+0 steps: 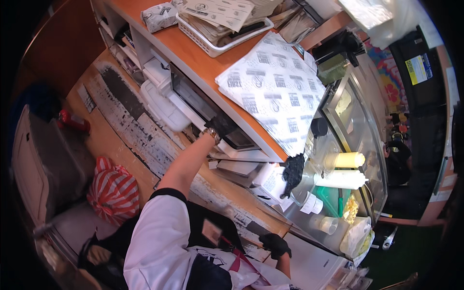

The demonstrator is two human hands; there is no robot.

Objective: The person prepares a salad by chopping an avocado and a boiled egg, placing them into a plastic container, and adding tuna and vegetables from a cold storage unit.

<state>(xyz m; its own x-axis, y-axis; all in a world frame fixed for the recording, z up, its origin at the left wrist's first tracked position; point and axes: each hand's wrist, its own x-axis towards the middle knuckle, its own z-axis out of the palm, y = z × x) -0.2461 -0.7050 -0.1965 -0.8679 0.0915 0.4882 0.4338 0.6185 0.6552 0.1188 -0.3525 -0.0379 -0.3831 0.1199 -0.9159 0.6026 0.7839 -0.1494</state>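
My left hand, in a black glove with a bracelet or watch at the wrist, reaches to the front of a microwave-like appliance in the counter's lower shelf. The hand covers part of its dark glass panel, and its fingers blend into the dark surface. By my right side, my right hand, also black-gloved, hangs near a white appliance with a flat surface. Its fingers look curled, but what they might hold is hidden.
Printed wrapping paper and a white basket of paper bags lie on the orange counter. Squeeze bottles and a green-handled knife are at right. A striped bag and a grey bin stand left.
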